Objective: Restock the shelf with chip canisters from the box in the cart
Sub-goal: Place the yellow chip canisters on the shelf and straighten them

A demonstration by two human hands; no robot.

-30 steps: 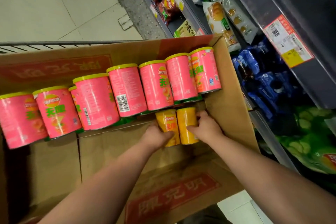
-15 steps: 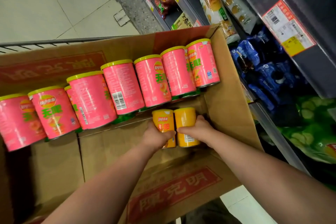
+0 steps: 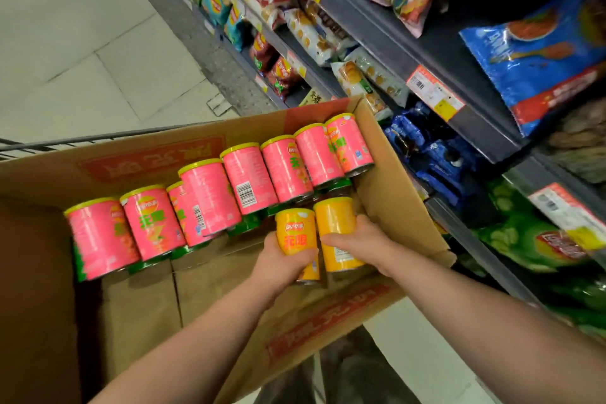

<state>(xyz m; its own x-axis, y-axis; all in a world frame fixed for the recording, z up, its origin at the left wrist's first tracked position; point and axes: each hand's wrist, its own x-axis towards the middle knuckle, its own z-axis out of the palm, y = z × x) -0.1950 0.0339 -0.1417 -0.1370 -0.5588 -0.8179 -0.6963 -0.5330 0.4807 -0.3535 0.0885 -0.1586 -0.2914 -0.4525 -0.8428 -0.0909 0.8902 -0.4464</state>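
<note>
1. while both arms are reaching into the cardboard box [image 3: 398,220], the left hand [image 3: 278,261] is curling its fingers round a yellow chip canister [image 3: 295,233].
2. the right hand [image 3: 364,239] is gripping a second yellow canister [image 3: 336,218], which is touching the first on its right.
3. both are being held at the box's near right, just beside a row of pink canisters [image 3: 210,193] lying along the far wall.
4. the shelf [image 3: 485,131] is standing to the right, holding snack bags [image 3: 541,52]; the cart's wire rim [image 3: 65,144] is showing far left.
</note>
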